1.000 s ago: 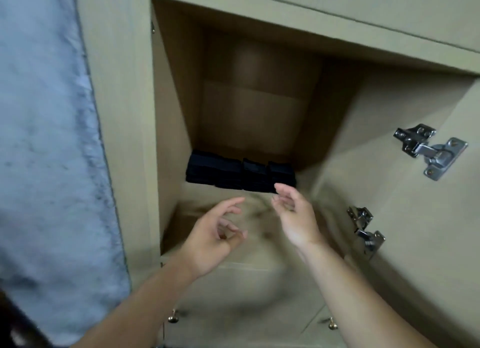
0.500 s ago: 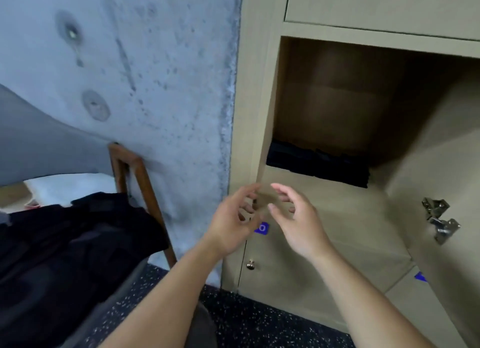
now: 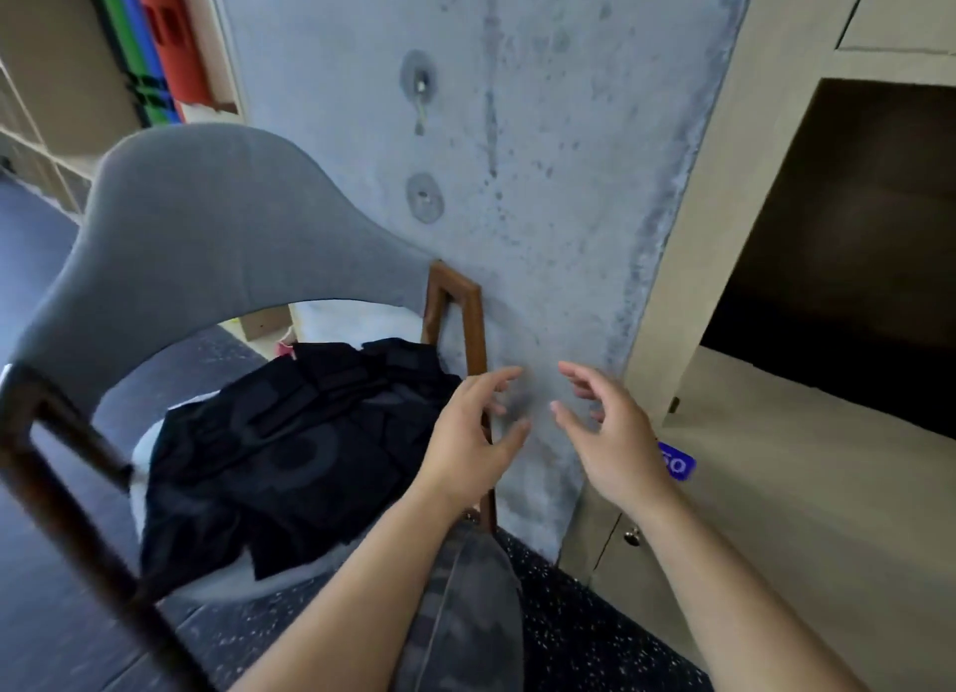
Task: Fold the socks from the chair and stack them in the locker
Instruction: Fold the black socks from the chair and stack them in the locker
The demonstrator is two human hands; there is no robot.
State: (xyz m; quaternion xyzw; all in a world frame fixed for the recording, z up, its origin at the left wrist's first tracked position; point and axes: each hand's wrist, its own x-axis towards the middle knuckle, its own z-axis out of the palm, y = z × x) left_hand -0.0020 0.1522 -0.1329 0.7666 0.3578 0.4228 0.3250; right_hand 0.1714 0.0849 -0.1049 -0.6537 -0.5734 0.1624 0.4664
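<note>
A heap of black socks (image 3: 289,448) lies on the seat of a grey-backed chair (image 3: 207,236) with brown wooden arms, at the left. My left hand (image 3: 468,440) hovers empty just right of the heap, fingers spread, over the chair's right arm. My right hand (image 3: 608,433) is beside it, also empty with fingers apart, in front of the concrete pillar. The open locker compartment (image 3: 848,257) shows at the right edge as a dark opening; the folded socks inside it are out of sight.
A grey concrete pillar (image 3: 517,174) stands between chair and beige lockers. A closed lower locker door (image 3: 807,526) with a blue number tag (image 3: 675,464) and small knob is below the opening. My knee (image 3: 465,614) is at the bottom. Shelving stands at far left.
My view has swung left from the locker's inside to the chair. Both empty hands have come out of the locker and moved towards the sock heap.
</note>
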